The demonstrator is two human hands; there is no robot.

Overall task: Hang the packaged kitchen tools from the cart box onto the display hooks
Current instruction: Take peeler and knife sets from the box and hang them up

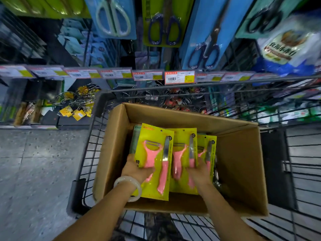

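Note:
An open cardboard box (243,162) sits in a wire shopping cart (86,153). Inside it are yellow packages, each with a pink peeler and a pink-handled knife. My left hand (137,168), with a pale bangle at the wrist, grips the lower part of the leftmost yellow package (156,141), which stands tilted up above the others. My right hand (199,171) holds the second yellow package (184,146) near its lower edge, fingers curled over it. A third yellow package (211,148) lies further right. More packs lie underneath, mostly hidden.
Packaged scissors (112,18) hang on display hooks above a row of price labels (178,77). A white printed bag (284,44) hangs at upper right. Metal racks with yellow tags (76,105) sit on the low shelf at left. Grey floor lies left of the cart.

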